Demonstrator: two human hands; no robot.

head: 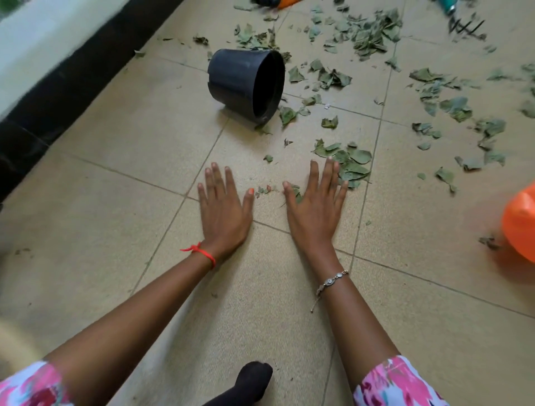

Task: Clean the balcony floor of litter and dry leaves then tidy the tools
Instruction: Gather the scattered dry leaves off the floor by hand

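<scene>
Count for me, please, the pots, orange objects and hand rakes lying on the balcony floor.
Black pot: 1
Orange objects: 2
Hand rake: 1
Total: 4

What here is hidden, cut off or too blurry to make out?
Head view:
- Orange object: cut by the right edge; unidentifiable.
- Rake-like tool: blurred, handle cut by the top edge.
- Black pot: lies on its side; its own wall hides the inside.
- Leaves partly under the right hand: covered by the fingers.
</scene>
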